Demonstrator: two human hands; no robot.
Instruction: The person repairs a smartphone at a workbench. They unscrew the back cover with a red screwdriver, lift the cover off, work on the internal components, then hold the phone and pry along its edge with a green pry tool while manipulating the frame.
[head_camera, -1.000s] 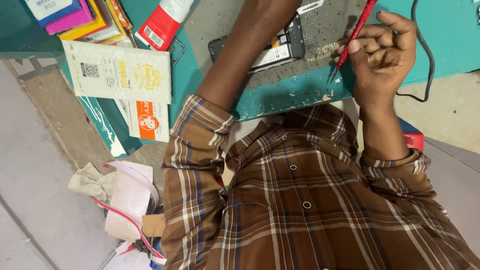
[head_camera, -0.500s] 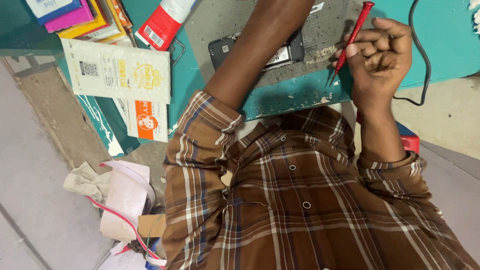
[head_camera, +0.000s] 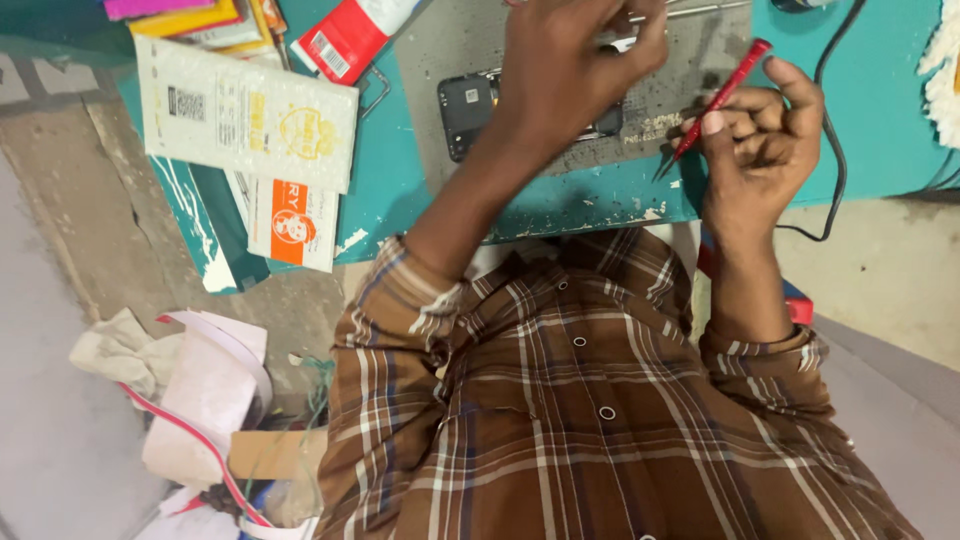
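the left hand (head_camera: 570, 70) pinches down on the opened phone (head_camera: 480, 105) on the grey mat (head_camera: 640, 110) near the tabletop's front edge while the right hand (head_camera: 760, 150) grips a red screwdriver (head_camera: 715, 100), whose tip could slip and scratch exposed parts.

My one head camera looks steeply down past my chest, close over the teal worktop (head_camera: 420, 200) edge and floor (head_camera: 60, 300).
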